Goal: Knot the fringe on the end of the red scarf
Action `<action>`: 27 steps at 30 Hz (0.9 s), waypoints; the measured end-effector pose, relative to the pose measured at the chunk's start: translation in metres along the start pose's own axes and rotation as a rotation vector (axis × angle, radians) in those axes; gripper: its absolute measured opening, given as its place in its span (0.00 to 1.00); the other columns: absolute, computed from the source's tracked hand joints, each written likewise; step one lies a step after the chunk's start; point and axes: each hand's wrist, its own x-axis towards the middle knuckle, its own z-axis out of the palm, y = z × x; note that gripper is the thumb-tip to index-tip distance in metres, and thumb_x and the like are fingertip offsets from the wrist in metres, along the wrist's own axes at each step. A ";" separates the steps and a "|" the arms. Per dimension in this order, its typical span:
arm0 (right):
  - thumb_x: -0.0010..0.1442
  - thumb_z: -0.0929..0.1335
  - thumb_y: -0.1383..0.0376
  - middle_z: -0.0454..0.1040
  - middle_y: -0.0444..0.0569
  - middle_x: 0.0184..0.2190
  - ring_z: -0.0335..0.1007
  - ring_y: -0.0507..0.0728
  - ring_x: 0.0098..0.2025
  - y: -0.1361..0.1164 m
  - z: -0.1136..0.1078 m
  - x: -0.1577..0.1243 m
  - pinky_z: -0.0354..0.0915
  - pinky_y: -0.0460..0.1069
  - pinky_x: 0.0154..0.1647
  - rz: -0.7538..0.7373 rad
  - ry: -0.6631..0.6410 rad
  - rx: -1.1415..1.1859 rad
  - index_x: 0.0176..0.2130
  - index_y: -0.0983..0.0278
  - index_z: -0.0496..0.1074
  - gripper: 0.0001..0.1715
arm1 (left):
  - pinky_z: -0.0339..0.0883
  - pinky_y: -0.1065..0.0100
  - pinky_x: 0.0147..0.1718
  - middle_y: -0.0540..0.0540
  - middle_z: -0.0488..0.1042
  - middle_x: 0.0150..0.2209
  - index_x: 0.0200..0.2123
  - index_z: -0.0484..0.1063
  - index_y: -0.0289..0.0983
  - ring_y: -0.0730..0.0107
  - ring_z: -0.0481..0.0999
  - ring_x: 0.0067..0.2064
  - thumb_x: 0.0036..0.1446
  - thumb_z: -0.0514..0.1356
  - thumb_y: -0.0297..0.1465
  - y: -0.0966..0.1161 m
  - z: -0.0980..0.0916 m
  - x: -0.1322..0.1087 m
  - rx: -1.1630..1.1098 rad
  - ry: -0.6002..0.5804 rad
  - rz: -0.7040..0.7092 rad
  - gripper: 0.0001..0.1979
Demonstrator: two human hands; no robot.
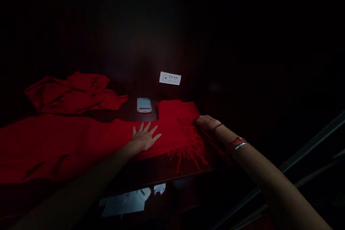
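A long red scarf (94, 134) lies across the dark shelf, its fringed end at the right. My left hand (144, 138) rests on it palm down, fingers spread, with a ring on one finger. At the fringed end, my right hand (207, 122) is closed on the scarf's edge; its fingertips are partly hidden in shadow. Folded red fabric (176, 107) lies just behind the fringe, between the two hands and the wall. Bracelets circle my right wrist.
A crumpled red cloth (78, 93) lies at the back left. A small pale blue-faced item (144, 105), blurred out, lies near the wall socket (170, 78). Below the shelf's front edge (172, 178) are white papers (124, 203). The surroundings are very dark.
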 end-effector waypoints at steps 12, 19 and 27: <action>0.50 0.61 0.71 0.66 0.51 0.38 0.63 0.53 0.38 -0.053 -0.017 0.042 0.57 0.44 0.37 -0.321 0.381 0.109 0.39 0.66 0.66 0.14 | 0.36 0.43 0.50 0.47 0.41 0.59 0.56 0.45 0.48 0.50 0.38 0.59 0.51 0.37 0.52 -0.003 0.006 0.003 0.003 0.038 0.003 0.30; 0.54 0.60 0.68 0.66 0.50 0.42 0.65 0.54 0.39 -0.021 0.010 0.040 0.57 0.44 0.32 -0.055 0.220 -0.005 0.42 0.60 0.66 0.15 | 0.37 0.43 0.50 0.47 0.40 0.59 0.56 0.45 0.48 0.50 0.39 0.58 0.52 0.36 0.51 -0.002 0.005 0.001 0.002 0.025 0.016 0.30; 0.54 0.57 0.69 0.67 0.59 0.39 0.64 0.58 0.40 0.021 0.000 0.011 0.58 0.48 0.38 0.206 0.253 -0.014 0.35 0.69 0.70 0.14 | 0.38 0.44 0.50 0.46 0.41 0.59 0.56 0.45 0.47 0.50 0.40 0.58 0.52 0.36 0.51 -0.001 0.003 0.000 0.019 0.030 0.012 0.30</action>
